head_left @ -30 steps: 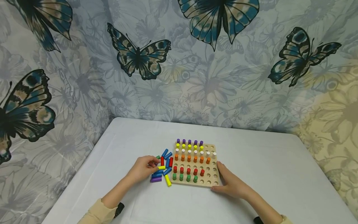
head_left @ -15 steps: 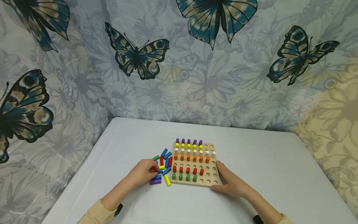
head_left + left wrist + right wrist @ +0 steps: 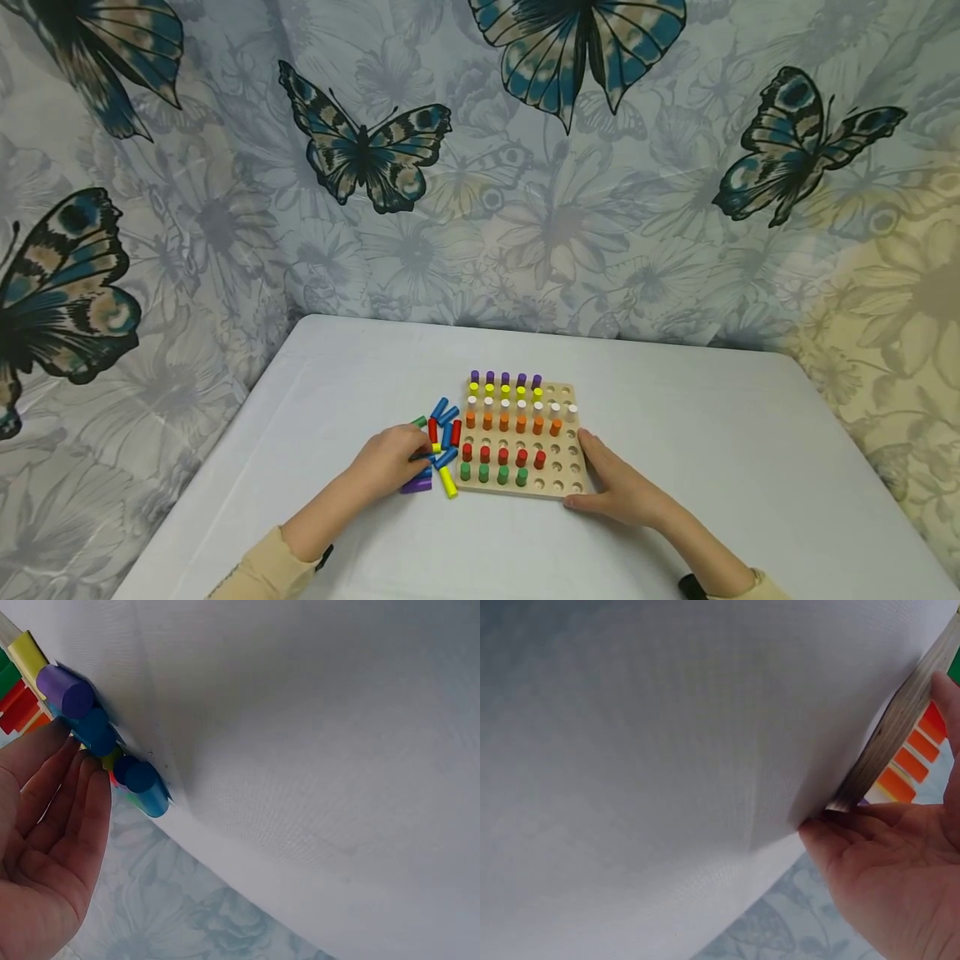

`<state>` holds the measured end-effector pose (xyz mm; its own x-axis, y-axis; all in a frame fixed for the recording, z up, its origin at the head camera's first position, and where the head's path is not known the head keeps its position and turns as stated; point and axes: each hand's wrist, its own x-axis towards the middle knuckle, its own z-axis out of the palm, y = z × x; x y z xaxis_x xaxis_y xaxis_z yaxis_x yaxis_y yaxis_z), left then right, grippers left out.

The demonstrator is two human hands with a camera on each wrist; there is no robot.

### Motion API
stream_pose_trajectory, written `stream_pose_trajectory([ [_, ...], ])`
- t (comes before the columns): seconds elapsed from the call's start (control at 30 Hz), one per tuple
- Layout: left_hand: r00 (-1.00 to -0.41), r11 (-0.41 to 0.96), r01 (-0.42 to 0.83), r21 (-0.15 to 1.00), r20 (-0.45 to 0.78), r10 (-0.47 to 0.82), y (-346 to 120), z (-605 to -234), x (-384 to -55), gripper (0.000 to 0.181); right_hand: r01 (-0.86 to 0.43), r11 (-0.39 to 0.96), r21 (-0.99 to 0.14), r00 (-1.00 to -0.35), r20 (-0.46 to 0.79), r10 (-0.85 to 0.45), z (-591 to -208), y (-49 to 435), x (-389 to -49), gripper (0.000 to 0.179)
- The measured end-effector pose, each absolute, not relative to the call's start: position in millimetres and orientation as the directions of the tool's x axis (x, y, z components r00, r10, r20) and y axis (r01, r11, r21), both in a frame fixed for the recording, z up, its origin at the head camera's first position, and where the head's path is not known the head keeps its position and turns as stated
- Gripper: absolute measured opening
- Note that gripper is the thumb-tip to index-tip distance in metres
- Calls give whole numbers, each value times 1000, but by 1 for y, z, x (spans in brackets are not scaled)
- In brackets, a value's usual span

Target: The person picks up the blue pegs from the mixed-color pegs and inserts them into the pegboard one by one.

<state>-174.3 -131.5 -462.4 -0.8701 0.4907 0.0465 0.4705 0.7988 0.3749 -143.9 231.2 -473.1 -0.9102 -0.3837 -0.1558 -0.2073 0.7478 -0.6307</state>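
Observation:
On the white table sits a wooden pegboard [image 3: 558,471] with rows of purple, yellow, white, orange, red and green pegs upright in its holes. My left hand [image 3: 390,460] is at the loose pile left of the board, with thumb and fingertips around a blue peg [image 3: 422,457] that they partly hide. In the left wrist view, blue pegs [image 3: 97,739] and a purple peg [image 3: 66,691] lie beside the fingertips. My right hand [image 3: 618,487] holds the board by its near right corner, thumb at the front edge and fingers along the right side [image 3: 889,735].
Around the left hand lie more loose pegs: a yellow peg [image 3: 447,482], red pegs [image 3: 456,432], several blue ones and a green peg [image 3: 418,422]. White cloth covers the table [image 3: 697,433]. A butterfly-patterned wall covering [image 3: 570,233] stands behind and to the left.
The left hand has shifted slightly from beside the yellow peg onto the blue pegs, covering more of the pile. The right hand keeps its hold on the board.

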Motion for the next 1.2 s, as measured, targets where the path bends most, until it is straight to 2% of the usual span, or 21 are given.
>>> stream_pose_trajectory([
  [0.47,-851,813,518,266,66,521,-128,-466,-175,14,-191,744,-640,-910,-170,-379,-471,230,-144,113],
  [0.77,-848,813,525,252,69,526,-127,-465,-176,15,-199,745,-637,-909,-162,-383,-470,230,-143,112],
  [0.93,-866,818,491,301,70,494,-129,-466,-175,14,-201,747,-634,-909,-164,-383,-470,230,-144,112],
  [1.2,-898,785,422,453,88,431,-134,-466,-173,18,-190,743,-642,-908,-172,-382,-470,231,-144,112],
])
